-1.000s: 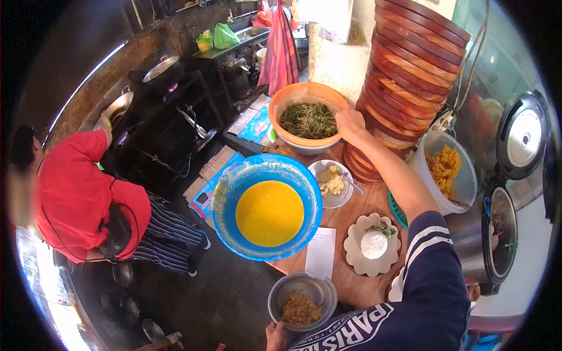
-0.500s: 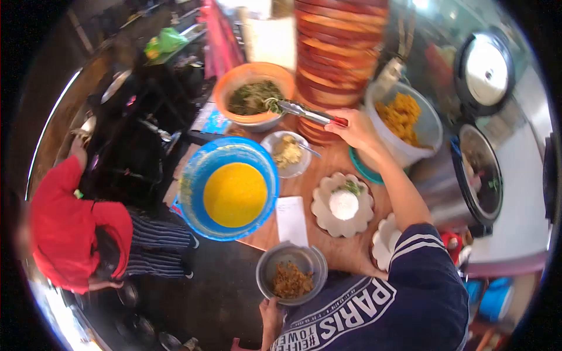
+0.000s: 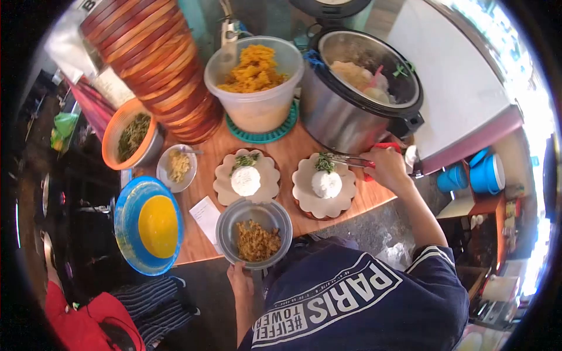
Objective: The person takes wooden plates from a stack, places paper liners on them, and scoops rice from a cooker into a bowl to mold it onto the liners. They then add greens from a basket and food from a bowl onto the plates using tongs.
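My right hand (image 3: 386,169) is closed on metal tongs (image 3: 349,159) with red grips. Their tips touch chopped greens (image 3: 324,163) beside a white rice mound (image 3: 326,185) on the right-hand scalloped plate (image 3: 339,206). Just left of it, another scalloped plate (image 3: 220,176) carries rice (image 3: 245,181) with greens at its top edge. My left hand (image 3: 241,279) grips the rim of a grey bowl (image 3: 283,228), which is close to my body and holds brown shredded food (image 3: 256,241). Part of the left hand's fingers is hidden under the bowl.
At the back stand a tall stack of brown wooden rings (image 3: 158,64), a tub of orange food (image 3: 254,105) and a large cooker (image 3: 333,114). Leftward are an orange bowl (image 3: 111,137) of greens, a small white dish (image 3: 165,182) and a blue basin (image 3: 126,216). Someone in red (image 3: 111,322) is lower left.
My right hand has carried greens in the tongs from the orange bowl to the right plate. The view has turned right. My left hand still holds the grey bowl.
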`<move>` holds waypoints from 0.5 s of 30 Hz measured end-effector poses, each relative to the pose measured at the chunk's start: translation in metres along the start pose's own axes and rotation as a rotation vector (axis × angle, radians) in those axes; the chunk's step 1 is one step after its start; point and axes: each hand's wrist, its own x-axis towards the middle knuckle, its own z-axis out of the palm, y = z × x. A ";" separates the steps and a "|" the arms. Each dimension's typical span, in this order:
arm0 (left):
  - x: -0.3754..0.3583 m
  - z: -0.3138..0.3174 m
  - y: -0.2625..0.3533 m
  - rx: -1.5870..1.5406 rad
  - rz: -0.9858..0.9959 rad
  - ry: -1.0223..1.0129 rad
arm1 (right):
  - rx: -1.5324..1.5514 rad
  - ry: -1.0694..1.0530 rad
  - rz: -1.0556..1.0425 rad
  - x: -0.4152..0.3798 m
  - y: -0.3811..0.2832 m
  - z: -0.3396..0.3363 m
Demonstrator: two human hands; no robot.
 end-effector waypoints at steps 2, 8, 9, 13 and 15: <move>0.004 0.023 0.006 0.032 0.000 -0.048 | -0.054 -0.042 0.024 -0.001 0.013 0.025; -0.001 0.060 -0.007 0.022 0.049 -0.059 | -0.290 -0.114 -0.038 0.011 0.013 0.085; -0.004 0.059 -0.013 0.021 0.034 -0.050 | -0.321 -0.108 -0.051 0.012 0.011 0.093; -0.016 0.044 -0.032 0.010 0.012 -0.030 | -0.348 -0.110 -0.069 0.019 0.015 0.096; -0.025 0.040 -0.034 -0.011 -0.001 -0.015 | -0.287 -0.076 -0.099 0.018 0.024 0.084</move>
